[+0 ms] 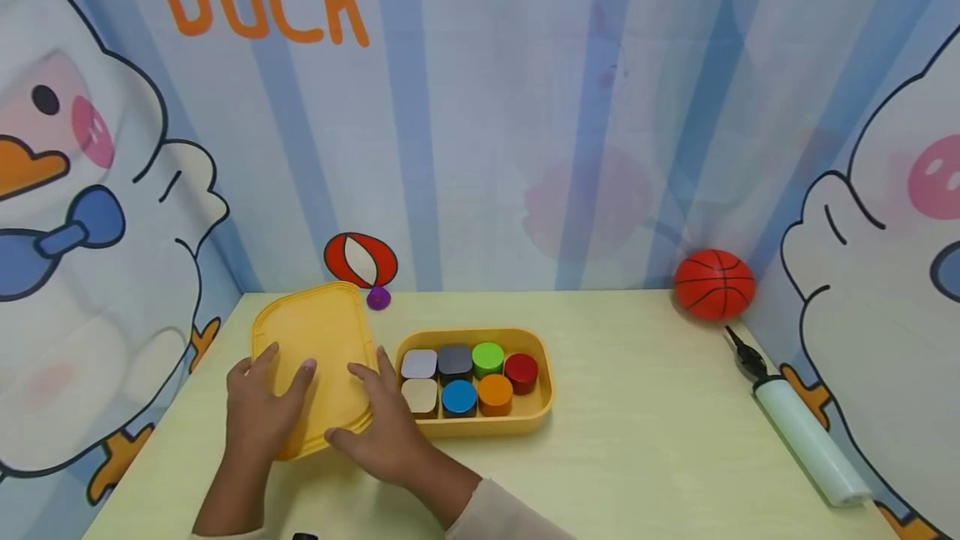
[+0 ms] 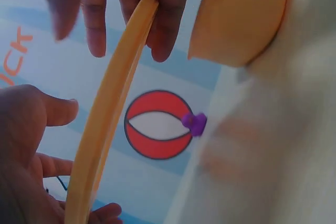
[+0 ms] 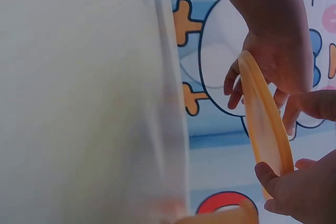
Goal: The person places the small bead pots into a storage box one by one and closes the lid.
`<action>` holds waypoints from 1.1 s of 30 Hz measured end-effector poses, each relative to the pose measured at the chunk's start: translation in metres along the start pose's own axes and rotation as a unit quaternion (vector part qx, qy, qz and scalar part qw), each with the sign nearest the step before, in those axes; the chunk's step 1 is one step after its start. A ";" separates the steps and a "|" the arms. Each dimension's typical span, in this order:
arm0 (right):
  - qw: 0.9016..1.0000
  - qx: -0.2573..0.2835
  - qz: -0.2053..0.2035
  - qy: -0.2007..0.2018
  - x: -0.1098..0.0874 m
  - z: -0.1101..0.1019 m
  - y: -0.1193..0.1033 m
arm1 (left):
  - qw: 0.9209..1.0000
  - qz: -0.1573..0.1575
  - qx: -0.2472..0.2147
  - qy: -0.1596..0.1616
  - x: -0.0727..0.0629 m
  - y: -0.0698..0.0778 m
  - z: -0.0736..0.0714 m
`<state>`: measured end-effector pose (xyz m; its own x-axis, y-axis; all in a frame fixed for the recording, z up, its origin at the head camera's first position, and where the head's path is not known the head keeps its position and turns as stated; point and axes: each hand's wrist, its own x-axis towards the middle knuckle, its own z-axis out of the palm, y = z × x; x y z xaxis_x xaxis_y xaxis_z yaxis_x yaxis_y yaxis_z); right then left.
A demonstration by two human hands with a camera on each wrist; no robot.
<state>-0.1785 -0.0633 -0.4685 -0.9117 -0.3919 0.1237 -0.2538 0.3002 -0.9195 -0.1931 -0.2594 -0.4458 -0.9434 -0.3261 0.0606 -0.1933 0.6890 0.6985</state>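
Both hands hold a yellow rounded lid [image 1: 322, 323], raised at a tilt over the table left of a yellow box. My left hand [image 1: 258, 411] grips the lid's left side, the thumb on one face and fingers behind, as the left wrist view shows. At the opposite edge, my right hand [image 1: 393, 436] pinches the lid; in the right wrist view its thumb and fingers lie on either side of the rim. The uncovered box [image 1: 543, 373] contains several small coloured pieces, among them a blue round one [image 1: 459, 398], an orange round one [image 1: 495, 395] and a beige square one [image 1: 419, 397].
A red basketball [image 1: 715, 285] sits at the table's back right. Near the right edge lies a pump [image 1: 813, 440] with a pale green barrel and black nozzle. A small purple object [image 1: 378, 298] stands behind the lid, by the blue striped backdrop [image 1: 487, 107].
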 end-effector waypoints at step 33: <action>0.991 0.087 -0.023 -0.102 -0.004 -0.212 0.040 | 0.940 0.031 -0.255 -0.226 0.026 0.032 0.028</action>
<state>-0.2536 0.1346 -0.4262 -0.8115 -0.5751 0.1041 -0.2174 0.1316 -0.9672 -0.2317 -0.2277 -0.4418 -0.9890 0.0913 -0.1163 -0.0891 0.2602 0.9614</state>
